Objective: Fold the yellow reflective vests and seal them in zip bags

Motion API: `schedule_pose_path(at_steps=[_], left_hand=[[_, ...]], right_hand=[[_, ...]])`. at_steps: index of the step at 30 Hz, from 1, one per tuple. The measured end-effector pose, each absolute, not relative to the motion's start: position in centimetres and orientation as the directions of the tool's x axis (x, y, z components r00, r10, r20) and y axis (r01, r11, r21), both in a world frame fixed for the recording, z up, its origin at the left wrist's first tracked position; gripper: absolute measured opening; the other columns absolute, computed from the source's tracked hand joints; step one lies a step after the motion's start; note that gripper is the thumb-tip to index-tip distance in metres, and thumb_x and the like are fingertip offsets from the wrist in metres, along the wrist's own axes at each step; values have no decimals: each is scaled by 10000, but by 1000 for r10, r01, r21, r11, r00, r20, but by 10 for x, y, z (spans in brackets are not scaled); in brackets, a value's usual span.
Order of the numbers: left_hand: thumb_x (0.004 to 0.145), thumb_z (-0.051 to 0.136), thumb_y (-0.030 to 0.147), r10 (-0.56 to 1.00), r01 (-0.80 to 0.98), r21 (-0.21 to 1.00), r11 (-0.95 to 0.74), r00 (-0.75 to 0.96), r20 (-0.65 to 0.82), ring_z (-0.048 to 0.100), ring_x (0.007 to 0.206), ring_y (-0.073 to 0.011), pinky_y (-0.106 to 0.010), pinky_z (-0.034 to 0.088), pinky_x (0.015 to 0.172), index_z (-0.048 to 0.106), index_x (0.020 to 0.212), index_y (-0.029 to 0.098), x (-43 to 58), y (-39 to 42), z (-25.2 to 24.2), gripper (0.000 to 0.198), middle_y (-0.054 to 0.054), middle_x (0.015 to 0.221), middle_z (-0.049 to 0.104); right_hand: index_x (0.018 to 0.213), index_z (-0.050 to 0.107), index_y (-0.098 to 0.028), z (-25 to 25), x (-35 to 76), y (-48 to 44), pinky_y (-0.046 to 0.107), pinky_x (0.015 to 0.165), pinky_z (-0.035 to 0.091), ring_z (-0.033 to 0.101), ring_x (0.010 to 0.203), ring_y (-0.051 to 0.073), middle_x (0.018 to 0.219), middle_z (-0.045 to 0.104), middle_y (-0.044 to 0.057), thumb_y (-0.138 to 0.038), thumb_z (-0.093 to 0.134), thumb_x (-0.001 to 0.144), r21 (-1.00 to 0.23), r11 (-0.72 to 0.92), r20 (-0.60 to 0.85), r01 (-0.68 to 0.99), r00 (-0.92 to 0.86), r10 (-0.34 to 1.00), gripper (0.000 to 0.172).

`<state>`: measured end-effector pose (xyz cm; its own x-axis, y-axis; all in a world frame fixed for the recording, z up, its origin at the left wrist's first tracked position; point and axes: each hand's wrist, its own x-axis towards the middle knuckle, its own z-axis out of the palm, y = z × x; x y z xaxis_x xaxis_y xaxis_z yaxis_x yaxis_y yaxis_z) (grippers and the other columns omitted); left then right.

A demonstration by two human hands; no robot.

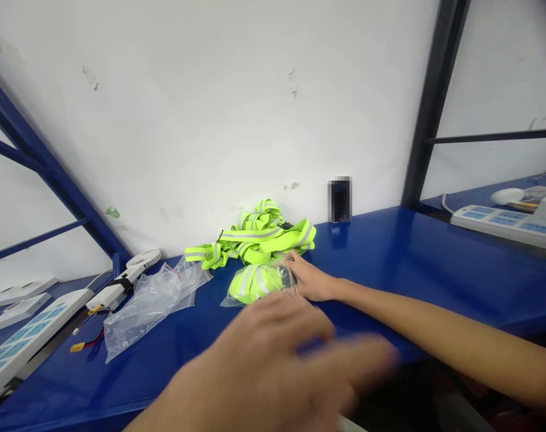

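A clear plastic bag point(231, 298) lies on the blue table with a folded neon-yellow reflective strap point(252, 284) inside it. My right hand point(311, 277) is closed at the bag's right end, its fingertips on the plastic near a dark part of the bundle. Close to the camera, my left hand point(264, 354) is blurred by motion. Its thumb and index finger are apart, with nothing visible between them. Behind the bag, more neon-yellow reflective straps point(266, 237) with dark buckles sit in a loose pile against the wall.
Flattened clear bags point(151, 306) lie to the left. Beside them are a small white fan point(144, 258), a connector lead point(81, 346) and a power strip point(30, 336). A pixelated dark object point(340, 200) stands by the wall. Another power strip point(507, 222) is at right.
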<state>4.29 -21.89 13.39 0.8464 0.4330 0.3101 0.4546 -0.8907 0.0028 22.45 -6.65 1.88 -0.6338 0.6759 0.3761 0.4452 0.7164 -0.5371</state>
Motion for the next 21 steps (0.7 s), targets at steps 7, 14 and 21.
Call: schedule_pose_path(at_steps=[7,14,21], left_hand=[[745,710,530,760,756,93,-648,633,146,431,1316,-324,-477,412,1055,291,1480,349,-27,-115,75,865,-93,1502,336],[740,678,612,819,802,174,-572,570,69,485,1268,-313,-429,407,1042,178,1520,326,-41,-102,64,969,-95,1438,446],[750,553,738,864,864,-3,-503,503,4,597,1079,-338,-451,467,903,240,1505,329,-46,-146,76,914,-115,1239,573]], right_hand=[[1363,507,-266,18,221,-60,426,982,400,421,1124,276,1173,548,81,-442,709,800,-469,788,373,398,-720,585,623],[996,724,-207,26,227,-59,403,928,433,525,1015,242,1049,592,82,-374,597,902,-528,751,387,395,-675,628,230],[1033,675,-247,30,235,-82,471,935,417,523,1092,281,1181,546,79,-538,577,880,-477,754,242,452,-757,607,343]])
